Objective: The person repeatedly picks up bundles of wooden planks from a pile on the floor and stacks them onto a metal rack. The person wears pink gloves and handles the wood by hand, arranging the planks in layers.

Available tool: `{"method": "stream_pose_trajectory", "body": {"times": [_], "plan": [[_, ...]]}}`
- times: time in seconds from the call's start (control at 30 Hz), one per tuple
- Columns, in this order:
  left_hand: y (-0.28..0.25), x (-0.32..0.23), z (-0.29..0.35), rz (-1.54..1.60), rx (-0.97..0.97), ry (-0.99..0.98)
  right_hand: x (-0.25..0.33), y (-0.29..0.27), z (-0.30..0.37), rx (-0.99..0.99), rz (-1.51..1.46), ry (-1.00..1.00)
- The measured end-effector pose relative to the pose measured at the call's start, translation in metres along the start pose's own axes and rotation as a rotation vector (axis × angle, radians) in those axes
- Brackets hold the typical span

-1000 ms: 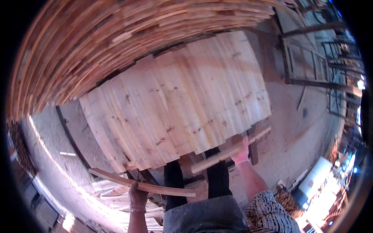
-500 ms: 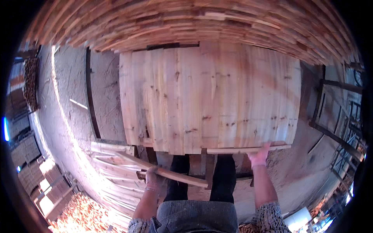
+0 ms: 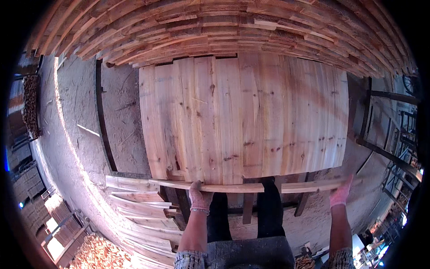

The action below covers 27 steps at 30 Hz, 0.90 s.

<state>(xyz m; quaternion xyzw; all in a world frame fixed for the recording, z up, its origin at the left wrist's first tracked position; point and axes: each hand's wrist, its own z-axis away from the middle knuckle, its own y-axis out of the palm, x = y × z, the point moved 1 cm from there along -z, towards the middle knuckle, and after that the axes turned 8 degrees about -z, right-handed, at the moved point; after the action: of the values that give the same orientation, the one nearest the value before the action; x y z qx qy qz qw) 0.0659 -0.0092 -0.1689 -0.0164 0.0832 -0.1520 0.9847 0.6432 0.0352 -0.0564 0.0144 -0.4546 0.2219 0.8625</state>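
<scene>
My left hand (image 3: pixel 199 198), in a light pink glove, is closed round a narrow wooden strip (image 3: pixel 237 188) held nearly level along the near edge of a flat layer of boards (image 3: pixel 224 121). In a pink glove too, my right hand (image 3: pixel 341 193) grips a second wooden strip (image 3: pixel 309 186) near its right end. The two strips lie almost in line, with a gap between their inner ends in front of my legs. The boards sit side by side, their long sides running away from me, and their near ends are uneven.
Beyond the boards rises a tall stack of timber (image 3: pixel 215 27). Loose wooden slats (image 3: pixel 143 206) lie at the near left, above a heap of wood scraps (image 3: pixel 101 253). A dark metal frame (image 3: pixel 389 152) stands at the right. Dark bars (image 3: pixel 247 208) jut toward me below the boards.
The left strip has swung from a slant to nearly level and come up close to the boards' near edge. My right hand has moved right with its strip, away from that edge.
</scene>
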Motion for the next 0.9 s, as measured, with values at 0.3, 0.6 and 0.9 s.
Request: {"method": "stream_pose_trajectory", "body": {"times": [0.3, 0.6, 0.9], "plan": [[0.075, -0.047, 0.158, -0.901, 0.006, 0.849, -0.042, 0.186, 0.033, 0.615, 1.694, -0.753], [0.311, -0.141, 0.113, -2.051, 0.229, 2.305, -0.063, 0.15, 0.03, 0.742, 1.71, -0.856], [0.366, -0.142, -0.004, -2.402, 0.073, 1.903, -0.064, 0.153, 0.032, 0.733, 1.666, -0.799]]}}
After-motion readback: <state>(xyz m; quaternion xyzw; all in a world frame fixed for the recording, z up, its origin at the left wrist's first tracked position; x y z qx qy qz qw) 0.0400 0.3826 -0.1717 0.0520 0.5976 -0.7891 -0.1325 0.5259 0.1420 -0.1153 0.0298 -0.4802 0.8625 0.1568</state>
